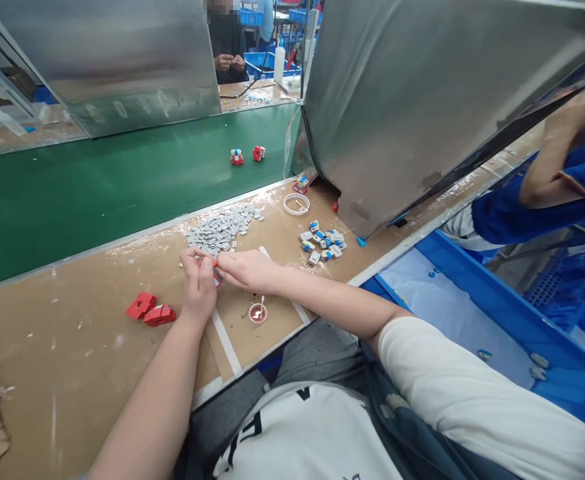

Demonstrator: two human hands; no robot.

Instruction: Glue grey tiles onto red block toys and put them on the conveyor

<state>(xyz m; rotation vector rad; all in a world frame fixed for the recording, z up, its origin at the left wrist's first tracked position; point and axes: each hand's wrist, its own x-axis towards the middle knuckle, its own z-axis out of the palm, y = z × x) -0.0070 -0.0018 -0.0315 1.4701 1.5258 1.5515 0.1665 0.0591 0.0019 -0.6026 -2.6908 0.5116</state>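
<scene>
The left hand [198, 285] and the right hand [246, 269] meet over the middle of the brown board-covered bench [72, 347], fingertips pinched together on a small red plastic part [215, 272] that shows only as a sliver between them. Both forearms come in from the near edge, the left one straight up from below, the right one slanting in from the right with a white sleeve at the shoulder.

Just far of the hands lies a heap of small grey flat pieces [221, 229]. Near and right of them sits a small round white cup with red paste and a stick [258, 312]. To the left rest two red plastic blocks [150, 310]. Further right lies a cluster of small blue-and-white parts [322, 242], and beyond it a white ring [296, 203].

Past the bench runs a green conveyor belt [97, 193] carrying two small red assembled pieces [245, 155]. Tilted sheet-metal hoods [422, 100] hang above. A blue plastic tray [472, 313] stands at the right, where another person's arm in a blue sleeve [552, 173] shows.
</scene>
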